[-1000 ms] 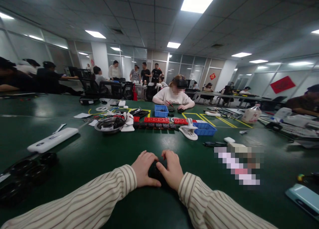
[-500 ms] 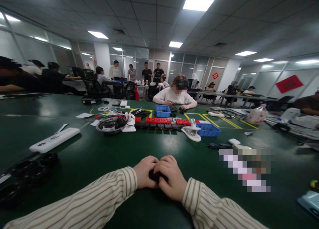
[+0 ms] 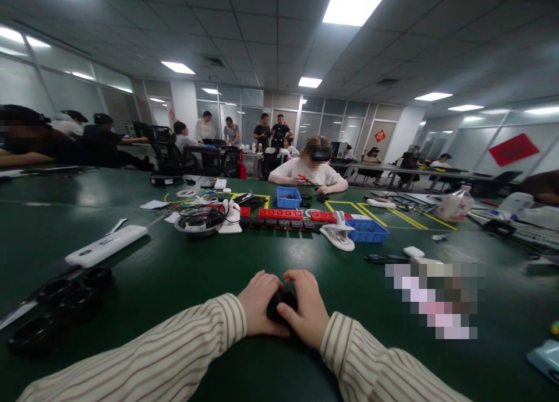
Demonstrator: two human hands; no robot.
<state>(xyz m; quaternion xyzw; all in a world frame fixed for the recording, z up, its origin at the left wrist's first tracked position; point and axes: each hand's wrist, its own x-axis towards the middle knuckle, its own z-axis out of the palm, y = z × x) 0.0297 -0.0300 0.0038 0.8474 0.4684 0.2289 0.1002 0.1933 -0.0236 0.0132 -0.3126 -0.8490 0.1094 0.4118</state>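
Wrapping the left hand [image 3: 261, 304] and the right hand [image 3: 306, 309] around a dark rounded piece [image 3: 273, 306], low in the middle of the view, over the green bench [image 3: 187, 279]. Gripping the piece with curled fingers from both sides, setting the left thumb low along the near side and laying the right thumb across the top. Cannot tell the full shape of the piece behind the hands, nor any contact between it and the bench. Wearing striped cream sleeves [image 3: 144, 344].

Taking the piece as the centre of the clock face, finding black rings [image 3: 61, 306] at 9 o'clock, well apart from the left hand, with a long white case [image 3: 107, 247] just beyond them. Seeing at 10 o'clock a bowl of cables [image 3: 198, 230], with a white stand [image 3: 229, 222] just beside it toward 11. Meeting at 12 o'clock a row of red blocks [image 3: 280, 213] and, farther off, a small blue bin [image 3: 288, 198]. Spotting a white clip [image 3: 338, 236] between 1 and 2 o'clock, right next to a larger blue bin [image 3: 369, 232]. Noticing a co-worker [image 3: 305, 172] between 12 and 1 o'clock, across the bench, holding a red-handled tool [image 3: 302, 177].
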